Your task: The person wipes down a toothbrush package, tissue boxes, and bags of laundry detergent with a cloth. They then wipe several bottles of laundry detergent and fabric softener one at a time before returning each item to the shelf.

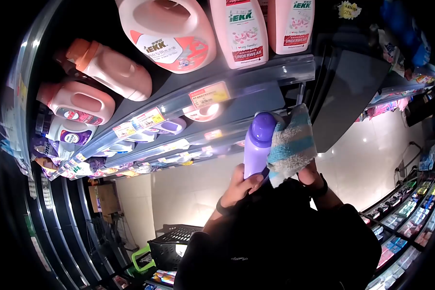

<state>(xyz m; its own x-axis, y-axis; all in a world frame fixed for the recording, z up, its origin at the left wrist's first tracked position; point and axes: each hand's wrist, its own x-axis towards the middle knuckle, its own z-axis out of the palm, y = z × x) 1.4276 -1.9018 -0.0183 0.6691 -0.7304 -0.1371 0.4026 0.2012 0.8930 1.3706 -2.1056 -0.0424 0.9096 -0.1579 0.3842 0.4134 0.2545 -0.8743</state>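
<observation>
A purple bottle (257,150) with a darker purple cap stands nearly upright in my left hand (240,186), whose fingers wrap its lower part. Against the bottle's right side lies a striped white and blue cloth (292,145). My right hand (308,174) is behind the cloth's lower right edge, closed on it, with most of its fingers hidden. Just above both hands runs the clear front edge of a shelf (295,69).
Large pink bottles (239,34) stand on the upper shelf, with more bottles on lower shelves at left. A black basket (166,247) with a green handle sits below left. Another stocked shelf (406,217) lines the lower right.
</observation>
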